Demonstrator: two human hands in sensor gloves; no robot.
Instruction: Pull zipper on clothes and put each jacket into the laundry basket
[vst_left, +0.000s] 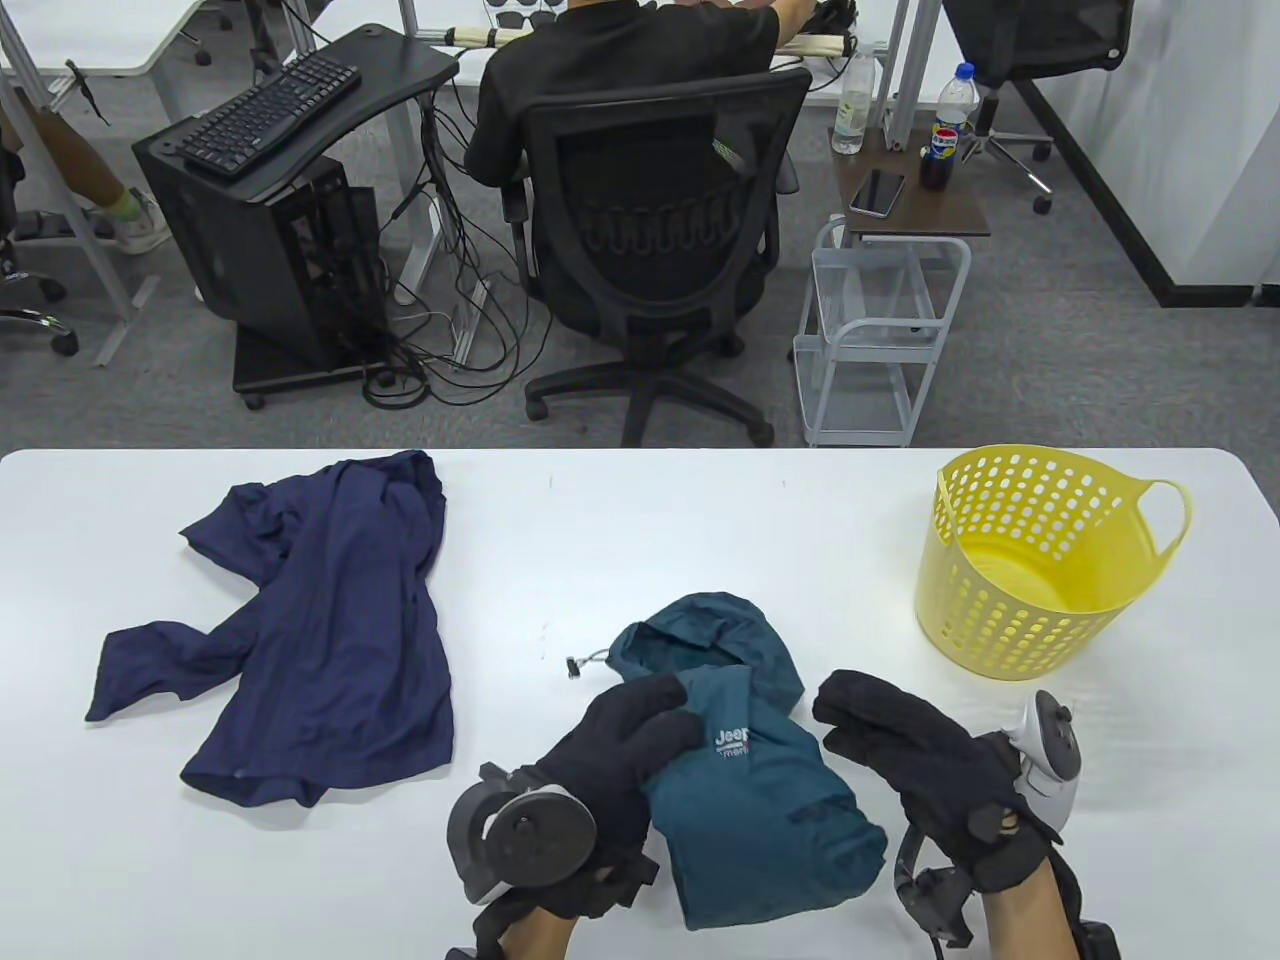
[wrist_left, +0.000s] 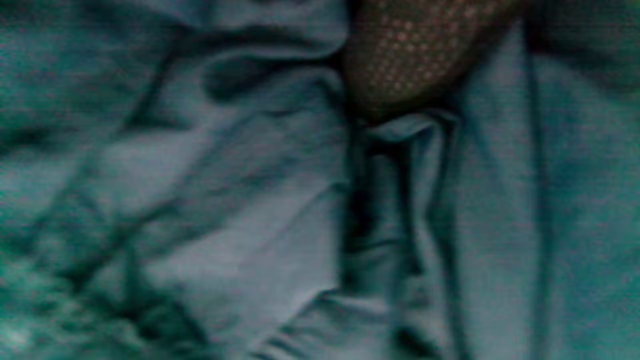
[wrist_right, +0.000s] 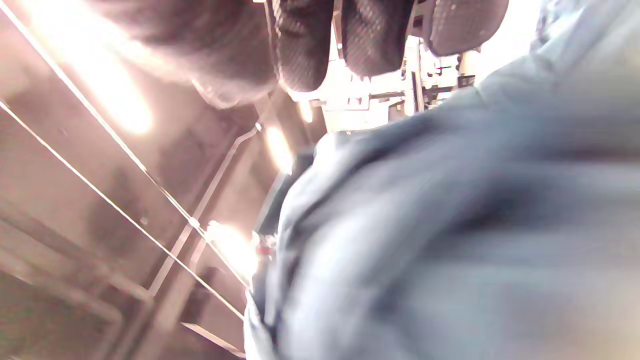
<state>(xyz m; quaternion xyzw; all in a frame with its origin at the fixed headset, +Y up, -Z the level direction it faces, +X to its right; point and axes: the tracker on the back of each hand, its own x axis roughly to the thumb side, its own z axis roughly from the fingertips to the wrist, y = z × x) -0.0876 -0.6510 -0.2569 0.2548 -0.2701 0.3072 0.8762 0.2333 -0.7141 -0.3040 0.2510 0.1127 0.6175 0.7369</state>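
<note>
The teal jacket (vst_left: 760, 780) lay bunched near the table's (vst_left: 620, 540) front edge, a little right of the middle, its hood toward the far edge and a white chest logo facing up; a drawstring toggle (vst_left: 573, 665) rested on the tabletop just left of the hood. The left hand (vst_left: 615, 745) lay on the jacket's left side, fingers curled onto the fabric near the logo, though whether they pinched the cloth or only pressed it could not be told; the left wrist view showed only blurred teal folds with a gloved fingertip (wrist_left: 415, 65) against them. The right hand (vst_left: 915, 760) was at the jacket's right side with fingers fairly straight and close together, touching or just beside the fabric; no grip showed. The yellow laundry basket (vst_left: 1040, 570) stood upright near the table's far right corner, well apart from the jacket, nothing visible inside it. A navy jacket (vst_left: 310, 630) lay spread and rumpled on the table's left part, reaching toward the far edge
</note>
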